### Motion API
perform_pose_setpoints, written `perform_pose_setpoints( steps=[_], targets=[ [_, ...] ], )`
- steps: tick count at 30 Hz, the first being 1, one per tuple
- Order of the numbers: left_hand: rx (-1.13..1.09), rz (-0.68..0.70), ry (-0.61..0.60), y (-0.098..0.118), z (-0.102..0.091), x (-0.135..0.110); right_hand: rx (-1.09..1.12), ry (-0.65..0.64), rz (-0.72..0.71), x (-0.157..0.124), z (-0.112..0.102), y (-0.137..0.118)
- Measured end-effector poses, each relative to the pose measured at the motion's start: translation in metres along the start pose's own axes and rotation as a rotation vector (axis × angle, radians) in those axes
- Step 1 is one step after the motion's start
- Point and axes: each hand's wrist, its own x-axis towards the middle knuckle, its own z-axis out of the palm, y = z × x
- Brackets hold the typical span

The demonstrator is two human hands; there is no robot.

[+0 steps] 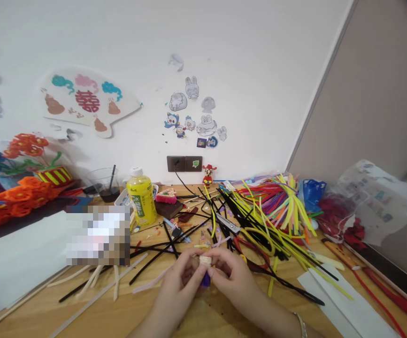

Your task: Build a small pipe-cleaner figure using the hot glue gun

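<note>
Both of my hands meet low in the middle of the head view. My left hand (183, 278) pinches one side of a small pipe-cleaner figure (205, 260), and my right hand (234, 276) grips its other side. The figure has a cream coiled top and a purple lower part; my fingers and thumbs cover much of it. Just beyond my fingertips lie short pale and lilac pipe-cleaner pieces (220, 241). Scissors with yellow handles (259, 238) rest behind my right hand among black pipe cleaners (161, 245).
A bundle of coloured pipe cleaners (277, 202) spreads at the back right. A yellow drink bottle (142, 197) and a plastic cup (108, 185) stand at the back left. White paper (344, 300) lies right; orange pipe-cleaner flowers (23, 199) are far left. A small red-hatted figure (208, 175) stands near the wall.
</note>
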Motion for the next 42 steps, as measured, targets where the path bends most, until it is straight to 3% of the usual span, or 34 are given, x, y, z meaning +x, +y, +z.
perform_pose_setpoints(
  steps=[10,16,25,42],
  targets=[
    [-0.136,-0.105,-0.067,-0.006,-0.007,0.004,0.092,-0.048,0.034,0.004,0.001,0.007],
    [-0.188,-0.179,-0.213,-0.024,-0.013,0.014,0.139,-0.084,0.073,0.007,-0.002,0.003],
    [-0.101,-0.199,-0.305,-0.002,-0.024,0.015,0.058,-0.13,0.065,0.006,-0.002,0.009],
    [-0.07,-0.166,-0.344,-0.007,-0.024,0.014,0.053,-0.137,0.061,0.006,-0.002,0.009]
  ],
)
